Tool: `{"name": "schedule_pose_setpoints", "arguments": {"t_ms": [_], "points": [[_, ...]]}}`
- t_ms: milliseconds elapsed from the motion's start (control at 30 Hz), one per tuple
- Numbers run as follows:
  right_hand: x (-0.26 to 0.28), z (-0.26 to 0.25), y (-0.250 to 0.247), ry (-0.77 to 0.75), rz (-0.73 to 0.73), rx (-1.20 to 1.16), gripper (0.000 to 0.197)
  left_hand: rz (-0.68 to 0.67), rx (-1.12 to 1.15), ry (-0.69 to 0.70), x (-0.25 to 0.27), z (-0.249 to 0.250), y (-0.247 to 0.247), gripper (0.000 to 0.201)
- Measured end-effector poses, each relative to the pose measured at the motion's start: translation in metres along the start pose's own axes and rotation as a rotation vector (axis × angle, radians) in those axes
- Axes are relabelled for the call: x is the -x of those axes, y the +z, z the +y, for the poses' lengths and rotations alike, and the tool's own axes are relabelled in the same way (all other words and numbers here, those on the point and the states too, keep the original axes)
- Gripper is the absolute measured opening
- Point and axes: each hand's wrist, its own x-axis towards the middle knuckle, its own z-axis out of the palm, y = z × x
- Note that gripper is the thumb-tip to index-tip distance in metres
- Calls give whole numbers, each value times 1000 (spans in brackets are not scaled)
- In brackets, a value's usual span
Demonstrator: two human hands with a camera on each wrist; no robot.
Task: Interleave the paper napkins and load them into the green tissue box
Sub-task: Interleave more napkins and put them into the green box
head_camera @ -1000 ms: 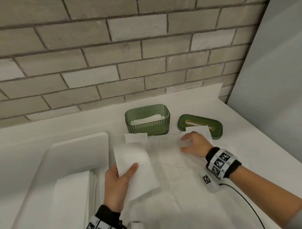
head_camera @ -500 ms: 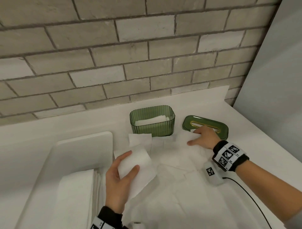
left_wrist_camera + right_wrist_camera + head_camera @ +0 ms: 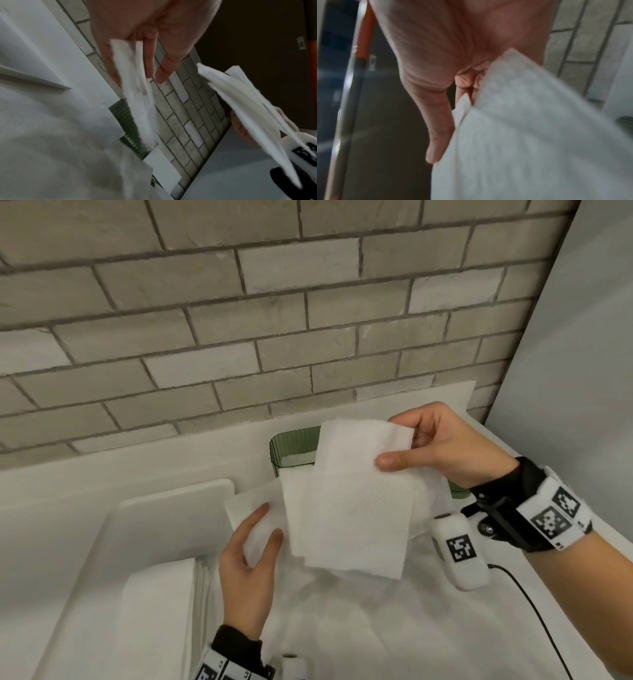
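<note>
The right hand holds a white napkin up above the counter, with the thumb pressed on its near face and the fingers curled behind its upper right corner; the sheet hangs down from that grip, creased across its middle. In the right wrist view the same sheet fills the lower right, with the thumb and curled fingers closed on its edge. The left hand holds a second napkin lower and to the left, thumb on top and fingers beneath, and its right edge tucks behind the hanging sheet. In the left wrist view this napkin trails down from between the fingers, though the picture is blurred. The green tissue box stands at the far side of the counter near the brick wall, mostly hidden behind the raised napkin, open-topped with white paper showing inside. A white tray lies at the left with a stack of napkins in it. More loose white sheets cover the counter in front of the person.
</note>
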Motion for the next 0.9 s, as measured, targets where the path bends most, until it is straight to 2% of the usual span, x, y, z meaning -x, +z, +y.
{"name": "schedule_pose_setpoints", "arguments": {"t_ms": [100, 200, 300, 367, 433, 500, 533, 633, 700, 767, 867, 900], "points": [[-4, 24, -2, 69, 114, -103, 21, 43, 13, -1, 0, -2, -4, 39], [0, 73, -1, 247, 228, -97, 22, 54, 31, -2, 2, 0, -7, 40], [15, 129, -3, 432, 298, 64, 22, 81, 60, -20, 4, 0, -11, 41], [24, 154, -9, 476, 277, 325, 15, 94, 51, -25, 4, 0, -13, 44], [26, 155, -17, 444, 248, 598, 13, 108, 24, -20, 3, 0, -15, 49], [26, 132, -18, 349, 215, 682, 14, 100, -17, 18, 2, 3, -14, 57], [25, 115, -15, 296, 143, 646, 15, 81, -36, 47, 2, 3, -12, 62], [25, 59, 7, 203, -222, 393, 14, -20, -64, 118, 3, 6, -2, 69], [21, 40, 19, 142, -333, 265, 13, -99, -30, 123, 5, 8, 6, 65], [12, 36, 24, 105, -296, 147, 13, -186, 53, 105, 8, 11, 11, 55], [-8, 44, 26, 103, -130, 68, 17, -274, 199, -4, 14, 21, 14, 35], [-14, 48, 26, 106, -94, 66, 19, -296, 258, -62, 16, 25, 14, 38]]}}
